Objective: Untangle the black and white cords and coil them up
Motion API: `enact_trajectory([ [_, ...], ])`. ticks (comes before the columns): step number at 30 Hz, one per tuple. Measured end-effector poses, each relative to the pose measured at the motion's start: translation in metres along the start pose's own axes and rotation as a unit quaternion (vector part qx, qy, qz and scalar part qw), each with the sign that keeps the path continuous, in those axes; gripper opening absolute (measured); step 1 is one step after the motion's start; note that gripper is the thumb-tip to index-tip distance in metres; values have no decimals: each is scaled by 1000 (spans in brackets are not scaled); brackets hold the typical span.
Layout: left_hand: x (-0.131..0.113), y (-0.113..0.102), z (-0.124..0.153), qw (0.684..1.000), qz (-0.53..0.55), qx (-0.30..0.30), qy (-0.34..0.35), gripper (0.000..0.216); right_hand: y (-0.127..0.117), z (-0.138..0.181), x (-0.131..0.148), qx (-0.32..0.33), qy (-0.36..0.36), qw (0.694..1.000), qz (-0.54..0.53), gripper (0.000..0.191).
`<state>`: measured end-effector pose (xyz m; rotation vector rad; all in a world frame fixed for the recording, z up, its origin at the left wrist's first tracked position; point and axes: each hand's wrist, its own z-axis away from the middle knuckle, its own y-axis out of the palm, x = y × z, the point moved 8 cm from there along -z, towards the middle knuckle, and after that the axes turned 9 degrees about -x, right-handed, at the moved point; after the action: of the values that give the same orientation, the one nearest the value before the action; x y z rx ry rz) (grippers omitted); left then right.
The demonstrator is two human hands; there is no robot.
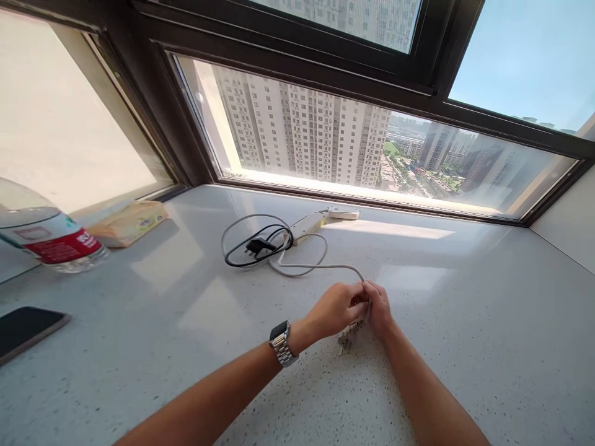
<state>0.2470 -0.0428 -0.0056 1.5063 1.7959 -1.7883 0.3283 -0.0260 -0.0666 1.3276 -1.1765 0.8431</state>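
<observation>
My left hand [335, 305], with a watch [282, 342] on its wrist, has its fingers closed around a grey-white cable. Pressed up against it, my right hand [380, 310] grips the same cable [320, 267]. A pale plug [344, 342] with metal prongs shows below my hands. From my fingers the cable runs back in loose loops to a white power strip [304, 227] lying near the window. A black plug [260, 246] with a looped black cord rests beside the strip. My fingertips are partly hidden by each other.
A large water bottle [62, 238] with a red label and a soft tissue pack [130, 224] stand at the left. Closer lies a dark phone [30, 331]. A small white block [344, 213] sits by the strip. Dark window frames [372, 198] border the speckled white counter [465, 322].
</observation>
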Motion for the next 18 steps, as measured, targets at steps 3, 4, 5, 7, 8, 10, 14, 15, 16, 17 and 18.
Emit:
enact_trajectory([
  [3,15,-34,-4,996,-53,-69,-7,20,-3,-1,-5,-35,36,999,-17,38],
  [4,22,-57,-4,988,-88,-127,-20,22,-4,-2,-6,-46,46,998,-22,40],
  [5,31,-84,-2,972,-123,-198,-38,22,-5,-2,-7,-58,52,997,-26,41],
  [7,51,-135,11,925,-184,-321,-87,22,-8,-3,-6,-84,48,995,-30,43],
  [8,62,-157,19,898,-217,-366,-113,22,-10,-3,-5,-97,43,994,-32,42],
  [10,87,-188,34,859,-250,-413,-168,24,-13,-3,-4,-120,35,991,-39,41],
  [14,147,-213,55,825,-273,-406,-283,56,-18,-3,-7,-159,35,985,-55,39],
  [15,162,-215,57,824,-258,-396,-312,63,-20,-3,-8,-168,36,983,-60,38],
  [16,177,-217,58,827,-237,-387,-332,66,-21,-3,-10,-175,38,982,-64,38],
  [17,188,-219,57,831,-219,-381,-341,66,-22,-3,-11,-180,39,981,-67,38],
  [18,196,-223,54,837,-205,-379,-336,63,-23,-3,-11,-181,40,980,-68,37],
])
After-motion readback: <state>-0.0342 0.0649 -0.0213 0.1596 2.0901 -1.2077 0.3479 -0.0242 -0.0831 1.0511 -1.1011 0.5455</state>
